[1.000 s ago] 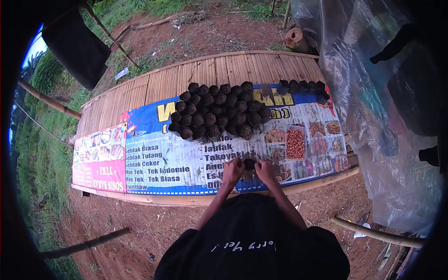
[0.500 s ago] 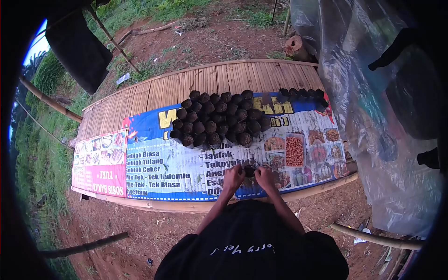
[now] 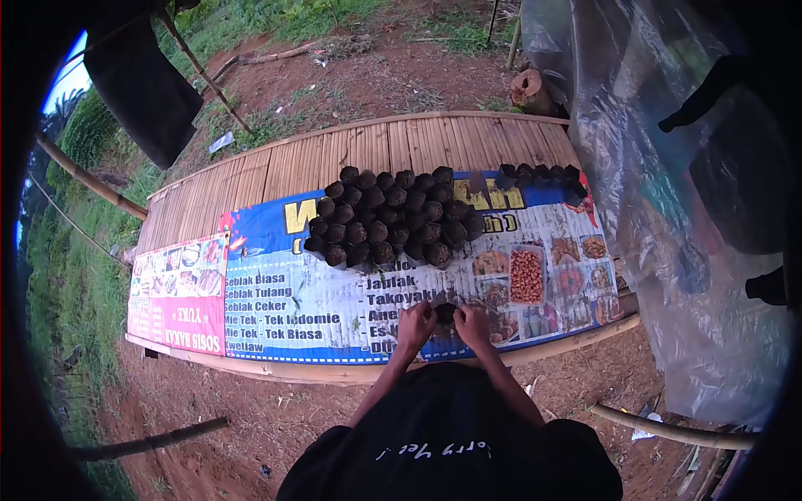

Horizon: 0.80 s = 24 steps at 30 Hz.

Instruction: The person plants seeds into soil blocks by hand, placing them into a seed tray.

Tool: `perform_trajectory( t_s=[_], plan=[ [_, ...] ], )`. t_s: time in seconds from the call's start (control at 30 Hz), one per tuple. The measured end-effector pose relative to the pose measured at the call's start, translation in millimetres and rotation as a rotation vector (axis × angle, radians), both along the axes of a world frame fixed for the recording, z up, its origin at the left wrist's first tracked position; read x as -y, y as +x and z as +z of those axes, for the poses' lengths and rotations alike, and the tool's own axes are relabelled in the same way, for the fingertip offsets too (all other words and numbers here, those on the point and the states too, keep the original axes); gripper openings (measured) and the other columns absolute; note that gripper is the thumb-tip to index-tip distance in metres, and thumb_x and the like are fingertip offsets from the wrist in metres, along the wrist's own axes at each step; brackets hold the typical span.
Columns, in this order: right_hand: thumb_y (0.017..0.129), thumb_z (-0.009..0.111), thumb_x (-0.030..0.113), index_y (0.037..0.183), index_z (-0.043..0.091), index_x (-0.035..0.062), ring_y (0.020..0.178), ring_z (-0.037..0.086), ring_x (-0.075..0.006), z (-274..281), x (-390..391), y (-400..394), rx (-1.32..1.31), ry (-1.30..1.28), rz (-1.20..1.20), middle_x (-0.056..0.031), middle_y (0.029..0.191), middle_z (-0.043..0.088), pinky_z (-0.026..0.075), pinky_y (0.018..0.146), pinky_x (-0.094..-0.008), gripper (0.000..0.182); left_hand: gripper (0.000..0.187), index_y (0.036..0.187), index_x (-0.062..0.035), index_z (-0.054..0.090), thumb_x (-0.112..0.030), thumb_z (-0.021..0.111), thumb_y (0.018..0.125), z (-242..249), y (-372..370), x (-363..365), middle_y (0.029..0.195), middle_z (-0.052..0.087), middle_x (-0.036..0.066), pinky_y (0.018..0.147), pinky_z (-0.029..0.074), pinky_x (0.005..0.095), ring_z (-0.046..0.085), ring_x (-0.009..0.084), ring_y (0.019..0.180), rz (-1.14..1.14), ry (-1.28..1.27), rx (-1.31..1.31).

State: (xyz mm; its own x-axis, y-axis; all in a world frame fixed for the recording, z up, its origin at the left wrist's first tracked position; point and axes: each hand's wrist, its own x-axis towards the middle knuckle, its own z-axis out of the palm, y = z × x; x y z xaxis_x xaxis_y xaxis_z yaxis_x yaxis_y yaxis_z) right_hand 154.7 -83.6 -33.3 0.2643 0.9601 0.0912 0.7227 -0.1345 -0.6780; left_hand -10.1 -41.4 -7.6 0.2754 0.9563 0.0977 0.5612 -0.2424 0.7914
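Note:
A small black plastic planting bag (image 3: 445, 313), its dark mouth facing up, is held low over the printed banner near the front edge of the table. My left hand (image 3: 416, 324) pinches its left side with curled fingers. On the opposite side, my right hand (image 3: 473, 323) grips the rim, also closed. Whether soil fills this bag I cannot make out. Farther back stands a tight cluster of black planting bags (image 3: 393, 213), many topped with dark soil. To the right of my hands sits a clear tub of reddish-brown seeds or nuts (image 3: 526, 275).
A bamboo-slat table (image 3: 334, 171) carries the banner (image 3: 284, 321). Several more black bags (image 3: 539, 174) are at its back right. Clear plastic sheeting (image 3: 635, 250) hangs along the right side. Bamboo poles (image 3: 92, 185) stand at left, and a dark cloth (image 3: 142, 92) hangs there.
The bag between my hands now shows a rounder, darker mouth than before. Both hands have shifted slightly while staying on it. The clustered bags and the tub stay where they were.

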Motion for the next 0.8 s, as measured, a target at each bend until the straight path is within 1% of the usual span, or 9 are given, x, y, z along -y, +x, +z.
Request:
perform_trajectory(
  t_s=[0.03, 0.13, 0.27, 0.33, 0.43, 0.57, 0.63, 0.73, 0.8],
  plan=[
    [0.082, 0.059, 0.024, 0.071, 0.059, 0.0027, 0.068, 0.057, -0.0426, -3, 1, 0, -0.038, -0.094, 0.012, -0.0230, 0.065, 0.057, 0.045, 0.061, -0.0502, 0.024, 0.015, 0.074, -0.0033, 0.054, -0.015, 0.063, 0.077, -4, 0, 3, 0.070, 0.063, 0.016, 0.066, 0.043, 0.0446, 0.060, 0.0355, 0.065, -0.002, 0.014, 0.002],
    [0.082, 0.059, 0.024, 0.072, 0.059, 0.0027, 0.067, 0.058, -0.0418, 4, 4, -2, 0.057, -0.031, 0.026, -0.0215, 0.065, 0.058, 0.045, 0.061, -0.0496, 0.023, 0.015, 0.075, -0.0027, 0.055, -0.016, 0.063, 0.078, -3, 0, -1, 0.072, 0.063, 0.016, 0.067, 0.044, 0.0448, 0.061, 0.0358, 0.066, 0.004, -0.011, 0.044],
    [0.082, 0.059, 0.024, 0.071, 0.060, 0.0028, 0.068, 0.058, -0.0414, 2, 2, -2, 0.056, 0.034, -0.028, -0.0216, 0.065, 0.058, 0.045, 0.061, -0.0498, 0.024, 0.016, 0.076, -0.0027, 0.056, -0.017, 0.063, 0.078, -2, 0, -2, 0.074, 0.064, 0.016, 0.069, 0.045, 0.0448, 0.062, 0.0360, 0.068, -0.011, -0.050, 0.037],
    [0.082, 0.059, 0.025, 0.071, 0.059, 0.0026, 0.069, 0.056, -0.0420, -8, 1, 3, -0.071, -0.066, 0.015, -0.0232, 0.064, 0.056, 0.044, 0.061, -0.0508, 0.025, 0.016, 0.076, -0.0029, 0.056, -0.018, 0.063, 0.078, -7, -1, 0, 0.074, 0.064, 0.016, 0.069, 0.046, 0.0447, 0.062, 0.0359, 0.068, -0.027, -0.021, 0.012],
    [0.083, 0.057, 0.029, 0.075, 0.062, 0.0032, 0.068, 0.060, -0.0420, 7, 5, 2, 0.065, -0.029, 0.043, -0.0243, 0.068, 0.059, 0.047, 0.063, -0.0505, 0.027, 0.017, 0.076, -0.0030, 0.057, -0.019, 0.063, 0.079, -3, -2, 1, 0.073, 0.065, 0.015, 0.067, 0.047, 0.0441, 0.063, 0.0351, 0.068, -0.024, -0.014, 0.008],
    [0.083, 0.057, 0.030, 0.074, 0.062, 0.0038, 0.068, 0.060, -0.0419, -3, 4, 4, 0.011, -0.071, 0.045, -0.0239, 0.066, 0.060, 0.048, 0.063, -0.0504, 0.028, 0.017, 0.077, -0.0030, 0.057, -0.018, 0.063, 0.078, -7, -2, 4, 0.074, 0.065, 0.017, 0.064, 0.049, 0.0445, 0.064, 0.0356, 0.068, -0.030, -0.010, 0.031],
    [0.081, 0.060, 0.026, 0.074, 0.062, 0.0033, 0.067, 0.060, -0.0416, -3, 5, 3, -0.013, -0.031, 0.026, -0.0220, 0.065, 0.060, 0.047, 0.062, -0.0498, 0.024, 0.017, 0.077, -0.0025, 0.057, -0.018, 0.063, 0.078, -14, -2, 1, 0.074, 0.065, 0.017, 0.063, 0.049, 0.0451, 0.063, 0.0366, 0.068, -0.037, -0.020, 0.049],
    [0.083, 0.056, 0.029, 0.073, 0.062, 0.0037, 0.067, 0.062, -0.0410, -1, 5, 3, 0.099, 0.022, 0.054, -0.0229, 0.065, 0.061, 0.049, 0.062, -0.0500, 0.028, 0.017, 0.077, -0.0028, 0.058, -0.019, 0.063, 0.078, -16, -2, 4, 0.074, 0.065, 0.018, 0.063, 0.049, 0.0459, 0.063, 0.0371, 0.067, -0.030, -0.003, 0.029],
    [0.082, 0.056, 0.029, 0.073, 0.062, 0.0042, 0.066, 0.061, -0.0411, -6, 2, 4, 0.074, 0.019, 0.021, -0.0228, 0.064, 0.060, 0.049, 0.061, -0.0500, 0.028, 0.017, 0.077, -0.0039, 0.059, -0.020, 0.064, 0.078, -13, 0, 3, 0.074, 0.065, 0.017, 0.063, 0.049, 0.0465, 0.063, 0.0369, 0.065, -0.036, 0.017, -0.009]
  ],
)
